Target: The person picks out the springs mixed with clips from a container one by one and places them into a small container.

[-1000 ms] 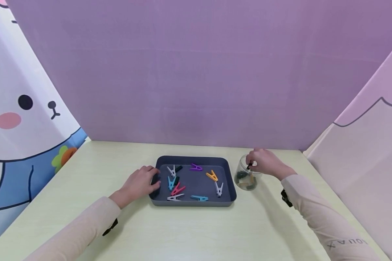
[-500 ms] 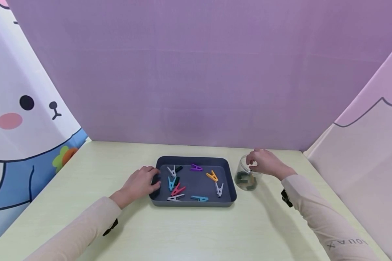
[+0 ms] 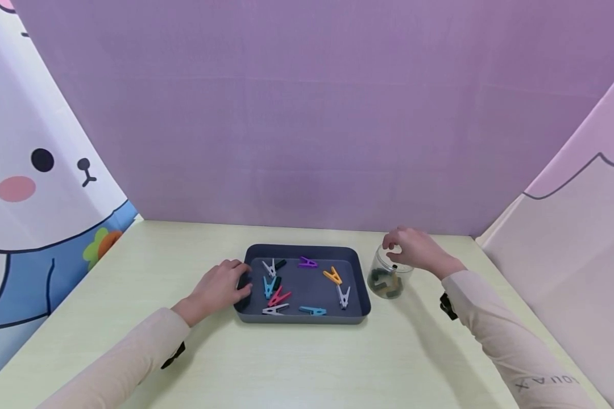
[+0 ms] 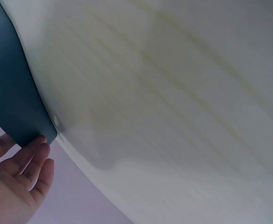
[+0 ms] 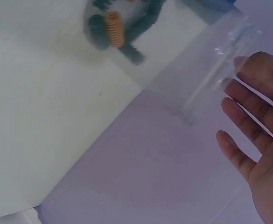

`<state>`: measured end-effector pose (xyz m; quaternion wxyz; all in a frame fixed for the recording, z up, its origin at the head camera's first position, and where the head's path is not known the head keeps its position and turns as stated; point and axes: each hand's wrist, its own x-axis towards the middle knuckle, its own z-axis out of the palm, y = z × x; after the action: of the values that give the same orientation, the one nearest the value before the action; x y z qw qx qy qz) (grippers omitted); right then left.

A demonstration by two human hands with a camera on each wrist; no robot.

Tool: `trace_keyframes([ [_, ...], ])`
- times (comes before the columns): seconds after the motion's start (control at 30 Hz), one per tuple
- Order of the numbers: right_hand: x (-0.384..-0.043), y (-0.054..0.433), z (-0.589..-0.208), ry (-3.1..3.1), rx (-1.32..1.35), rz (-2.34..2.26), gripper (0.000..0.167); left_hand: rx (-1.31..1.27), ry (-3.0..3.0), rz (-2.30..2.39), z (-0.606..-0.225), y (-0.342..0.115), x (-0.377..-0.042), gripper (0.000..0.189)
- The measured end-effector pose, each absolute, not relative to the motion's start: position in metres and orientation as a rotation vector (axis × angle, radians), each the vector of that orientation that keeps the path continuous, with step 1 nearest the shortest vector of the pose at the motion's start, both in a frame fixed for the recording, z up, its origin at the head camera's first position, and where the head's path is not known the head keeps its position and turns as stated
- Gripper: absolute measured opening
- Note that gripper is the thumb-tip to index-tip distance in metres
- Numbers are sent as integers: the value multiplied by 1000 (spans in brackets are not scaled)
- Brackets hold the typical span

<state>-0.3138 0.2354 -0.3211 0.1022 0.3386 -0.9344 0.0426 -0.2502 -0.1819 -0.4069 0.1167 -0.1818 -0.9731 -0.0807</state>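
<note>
My left hand [image 3: 222,288] grips the left wall of a dark grey tray [image 3: 302,320], its fingertips at the tray's corner in the left wrist view. Inside the tray lie several plastic clothespins, among them a purple clothespin [image 3: 307,262], an orange clothespin [image 3: 332,276] and a red clothespin [image 3: 278,296]. Two dark springs, a rear spring [image 3: 280,264] and a front spring [image 3: 278,283], lie among them. My right hand [image 3: 414,250] hovers at the mouth of a clear jar [image 3: 385,288], fingers parted and holding nothing. Through the jar's wall show several dark green springs and an orange spring [image 5: 114,29].
The pale table [image 3: 307,363] carries the tray, with the jar just right of it. A purple cloth wall [image 3: 307,142] rises along the table's back edge. Printed cloth panels stand on the left [image 3: 56,170] and right [image 3: 588,244].
A small dark spring that my right hand pinched over the jar has been let go into it. That hand has risen slightly and its fingers have parted. My left hand has stayed still.
</note>
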Motion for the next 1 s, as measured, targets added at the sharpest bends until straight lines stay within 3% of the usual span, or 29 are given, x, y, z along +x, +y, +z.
trace_keyframes([
  [0.43,-311,199,-309,-2689,1081,56,14,-533,-2845,-229,-408,-182,-251,38],
  [1.0,-311,138,-334,-2742,1266,-1,17,-538,-2835,-241,-406,-182,-249,37],
])
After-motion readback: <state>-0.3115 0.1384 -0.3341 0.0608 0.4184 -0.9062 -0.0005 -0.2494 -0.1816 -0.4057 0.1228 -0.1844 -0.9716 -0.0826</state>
